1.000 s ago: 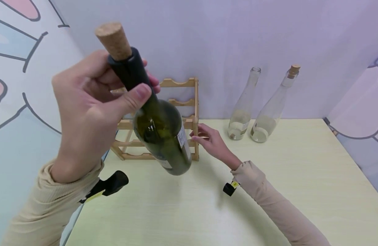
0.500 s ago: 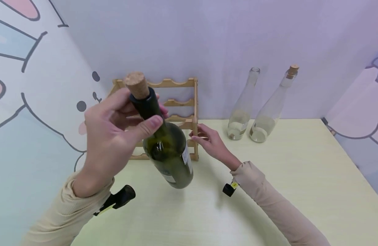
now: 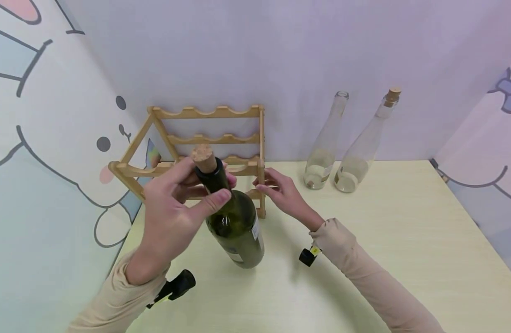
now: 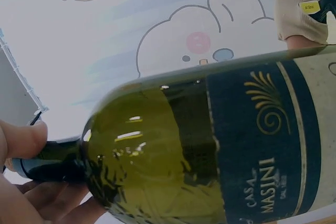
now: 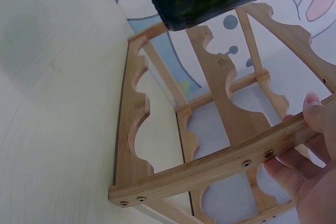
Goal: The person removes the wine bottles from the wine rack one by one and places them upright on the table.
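Note:
My left hand (image 3: 176, 217) grips a dark green wine bottle (image 3: 238, 231) by its neck, thumb on the near side. A cork (image 3: 203, 158) stands in the bottle's mouth. The bottle leans, with its base toward the lower right, in front of the wooden wine rack (image 3: 222, 112). In the left wrist view, the bottle's dark label (image 4: 257, 145) reads "Masini". My right hand (image 3: 283, 192) holds the right front post of the rack, thumb and fingers on either side of it in the right wrist view. The bottle's base overlaps the rack's scalloped rails there.
Two clear glass bottles stand at the back right of the table (image 3: 405, 240): an uncorked bottle (image 3: 323, 152) and a corked bottle (image 3: 363, 148). A wall (image 3: 301, 55) rises right behind the rack, and a cartoon-printed wall (image 3: 51, 152) borders the left side.
My left hand has moved down and to the right with the wine bottle, uncovering more of the rack's left side. The right hand stays on the rack's post.

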The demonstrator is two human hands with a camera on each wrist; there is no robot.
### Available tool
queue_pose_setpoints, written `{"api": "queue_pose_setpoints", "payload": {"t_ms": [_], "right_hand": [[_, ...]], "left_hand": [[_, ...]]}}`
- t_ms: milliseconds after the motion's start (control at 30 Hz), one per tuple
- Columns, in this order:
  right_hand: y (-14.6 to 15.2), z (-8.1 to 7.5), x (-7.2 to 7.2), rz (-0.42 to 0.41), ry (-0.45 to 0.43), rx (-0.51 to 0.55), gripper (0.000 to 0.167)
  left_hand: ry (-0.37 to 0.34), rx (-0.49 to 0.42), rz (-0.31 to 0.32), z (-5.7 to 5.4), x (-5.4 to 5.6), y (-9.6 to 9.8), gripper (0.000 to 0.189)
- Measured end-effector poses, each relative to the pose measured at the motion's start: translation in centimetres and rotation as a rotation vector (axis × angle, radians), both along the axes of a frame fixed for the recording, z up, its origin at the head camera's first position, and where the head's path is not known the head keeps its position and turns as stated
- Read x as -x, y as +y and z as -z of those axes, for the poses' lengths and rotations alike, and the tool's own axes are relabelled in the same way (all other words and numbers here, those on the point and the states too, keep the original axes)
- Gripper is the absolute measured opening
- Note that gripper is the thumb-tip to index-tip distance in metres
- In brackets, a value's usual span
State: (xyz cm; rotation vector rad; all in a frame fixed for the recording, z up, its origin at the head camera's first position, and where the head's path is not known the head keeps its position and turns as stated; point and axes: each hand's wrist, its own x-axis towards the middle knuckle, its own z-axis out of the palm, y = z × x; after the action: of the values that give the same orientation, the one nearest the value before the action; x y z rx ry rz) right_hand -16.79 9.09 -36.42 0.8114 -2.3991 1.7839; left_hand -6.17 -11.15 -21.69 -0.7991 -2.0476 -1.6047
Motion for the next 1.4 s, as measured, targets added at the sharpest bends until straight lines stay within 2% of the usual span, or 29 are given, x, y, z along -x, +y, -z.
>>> {"api": "queue_pose_setpoints", "payload": {"t_ms": [233,433,567,767,900,1133,1400], "right_hand": [[0.0,-0.1,-0.1,0.002,0.006,-0.003,0.024],[0.0,-0.1,0.0,0.004,-0.003,-0.007,0.024],[0.0,0.0,0.1,0.003,-0.007,-0.007,0.023],[0.0,0.0,0.0,0.008,-0.009,-0.013,0.023],[0.0,0.3,0.2,0.005,-0.002,-0.017,0.023],[0.2,3.0,1.8,0.001,-0.017,0.009,0.023],[0.1,3.2,1.9,0.001,0.017,0.016,0.025]], "left_hand": [[-0.024,0.010,0.032,1.6,0.2,0.1,0.032],[-0.074,0.023,0.055,3.3,0.5,0.1,0.032],[-0.095,0.033,0.058,4.2,0.6,0.1,0.030],[-0.085,0.041,0.038,5.4,0.8,0.2,0.031],[-0.073,0.042,0.032,6.0,0.9,0.3,0.032],[-0.066,0.045,0.034,6.6,0.8,0.3,0.033],[-0.062,0.059,0.049,7.5,0.9,0.3,0.034]]}}
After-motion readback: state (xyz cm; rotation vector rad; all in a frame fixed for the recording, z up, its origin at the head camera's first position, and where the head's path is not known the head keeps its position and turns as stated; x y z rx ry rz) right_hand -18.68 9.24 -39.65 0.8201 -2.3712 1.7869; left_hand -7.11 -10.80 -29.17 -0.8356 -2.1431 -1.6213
